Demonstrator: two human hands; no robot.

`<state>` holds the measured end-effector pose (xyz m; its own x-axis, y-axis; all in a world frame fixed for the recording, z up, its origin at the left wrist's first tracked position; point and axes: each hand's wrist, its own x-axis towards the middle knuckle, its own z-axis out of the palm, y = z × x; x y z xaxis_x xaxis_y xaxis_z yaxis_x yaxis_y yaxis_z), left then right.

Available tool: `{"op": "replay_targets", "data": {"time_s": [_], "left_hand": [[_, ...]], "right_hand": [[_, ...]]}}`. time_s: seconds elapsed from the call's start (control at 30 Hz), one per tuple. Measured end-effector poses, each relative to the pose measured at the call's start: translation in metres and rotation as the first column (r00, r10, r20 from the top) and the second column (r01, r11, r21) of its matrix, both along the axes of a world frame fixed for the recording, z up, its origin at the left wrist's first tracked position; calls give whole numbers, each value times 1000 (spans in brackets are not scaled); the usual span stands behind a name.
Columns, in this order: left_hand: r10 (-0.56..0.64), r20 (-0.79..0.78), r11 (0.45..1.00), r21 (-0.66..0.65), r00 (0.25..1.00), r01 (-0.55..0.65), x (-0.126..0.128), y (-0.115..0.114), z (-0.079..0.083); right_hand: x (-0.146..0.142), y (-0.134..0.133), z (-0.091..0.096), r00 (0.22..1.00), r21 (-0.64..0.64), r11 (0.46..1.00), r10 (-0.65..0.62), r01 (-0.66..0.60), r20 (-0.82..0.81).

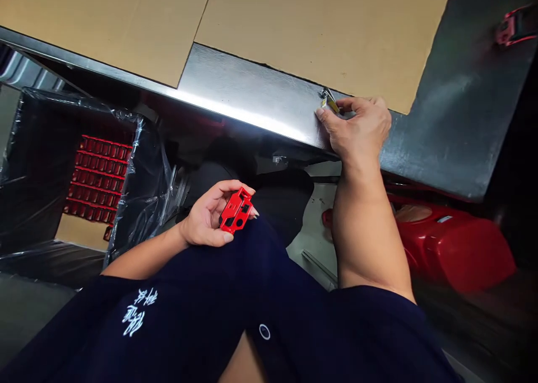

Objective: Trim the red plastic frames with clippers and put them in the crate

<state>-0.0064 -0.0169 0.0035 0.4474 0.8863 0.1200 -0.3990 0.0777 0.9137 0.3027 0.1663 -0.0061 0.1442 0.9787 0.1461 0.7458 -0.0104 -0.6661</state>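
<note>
My left hand [212,215] is closed around the edges of a red plastic part [236,210] with dark openings, held low in front of my body. At the near edge of the metal table, my right hand [361,122] is closed on a small metal tool with a yellow patch [330,101]. Its thumb and fingers pinch the tool, which lies against the steel beside the cardboard. The fingers partly cover it, so its exact kind is unclear.
Cardboard sheets [319,30] cover much of the metal table [252,94]. At left, a bin lined with black plastic [37,164] holds rows of red parts [98,170]. A red stool-like object [458,243] stands at right. Another red object [515,27] lies at the far right.
</note>
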Motion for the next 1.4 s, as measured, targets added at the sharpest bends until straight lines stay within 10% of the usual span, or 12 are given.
{"op": "replay_targets", "data": {"time_s": [0.33, 0.47, 0.57, 0.7, 1.4], "left_hand": [[4, 72, 1000, 22, 997, -6, 4, 1, 1], [71, -55, 974, 219, 996, -58, 2, 3, 0], [144, -204, 913, 405, 968, -50, 1, 6, 2], [155, -296, 843, 537, 943, 30, 5, 13, 11], [203, -278, 811, 585, 939, -2, 12, 11, 13]], "right_hand": [[11, -10, 1, 923, 140, 942, -255, 304, -287], [-13, -91, 30, 928, 171, 985, 76, -13, -366], [-40, -167, 52, 847, 258, 899, 426, -355, -318], [-65, -221, 62, 766, 261, 867, 498, -425, -407], [-80, -220, 59, 728, 344, 855, 513, -388, -454]]}}
